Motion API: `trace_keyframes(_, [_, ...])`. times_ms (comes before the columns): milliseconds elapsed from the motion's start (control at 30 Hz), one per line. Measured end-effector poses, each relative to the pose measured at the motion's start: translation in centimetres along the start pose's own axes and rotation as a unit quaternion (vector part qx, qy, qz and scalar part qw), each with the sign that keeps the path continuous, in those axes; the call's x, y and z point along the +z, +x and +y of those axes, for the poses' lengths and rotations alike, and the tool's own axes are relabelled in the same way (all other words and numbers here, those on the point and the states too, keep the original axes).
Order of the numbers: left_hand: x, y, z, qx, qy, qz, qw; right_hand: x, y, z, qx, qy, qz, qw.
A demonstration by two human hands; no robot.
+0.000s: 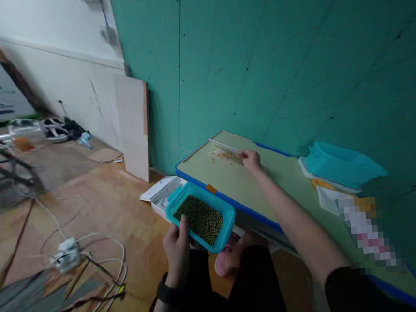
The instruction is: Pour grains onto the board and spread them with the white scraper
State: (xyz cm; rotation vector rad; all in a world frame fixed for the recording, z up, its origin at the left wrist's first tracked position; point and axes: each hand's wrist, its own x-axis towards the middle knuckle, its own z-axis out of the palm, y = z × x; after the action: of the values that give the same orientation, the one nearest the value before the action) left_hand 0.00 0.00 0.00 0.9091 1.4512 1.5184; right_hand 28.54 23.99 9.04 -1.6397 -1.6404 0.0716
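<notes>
Our left hand (177,248) grips the teal plastic tray (229,222) of green beans (199,219) at the pale green table's near edge, while our right hand (251,160) pinches a thin white strip (223,146) beside yellowish grains (222,155) far left, which we judge not yet collected.

The tub (228,213) is turquoise and its beans (199,219) are dark green, speckled lighter. At 1 o'clock from it, the desk (239,185) is pale green with a bright blue edge and a small orange tab (211,188). The grains (224,155) on it are tan-orange, beside a whitish strip (225,147). A second tub (340,164), at 3 o'clock, is turquoise too. The wall (293,46) is teal, the floor (107,208) orange-brown wood. The watch (167,293) is black.
</notes>
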Motion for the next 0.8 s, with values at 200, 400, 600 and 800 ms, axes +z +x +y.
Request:
trace_keyframes(200, [0.3,-0.1,0.1,-0.001,-0.02,-0.006,1.0,-0.8,-1.3,0.2,-0.008,0.014,-0.003,1.0])
trace_keyframes(400, [0.4,-0.3,0.3,0.001,-0.024,-0.002,1.0,-1.2,-2.8,-0.2,-0.029,0.054,-0.006,0.998])
trace_keyframes(600, [0.5,-0.4,0.1,-0.001,-0.038,-0.006,0.999,-1.1,-3.2,0.1,-0.021,0.079,0.022,0.996])
trace_keyframes(800, [0.7,-0.7,-0.1,-0.007,-0.045,-0.003,0.999,-0.1,-1.5,0.3,-0.006,0.083,0.058,0.995])
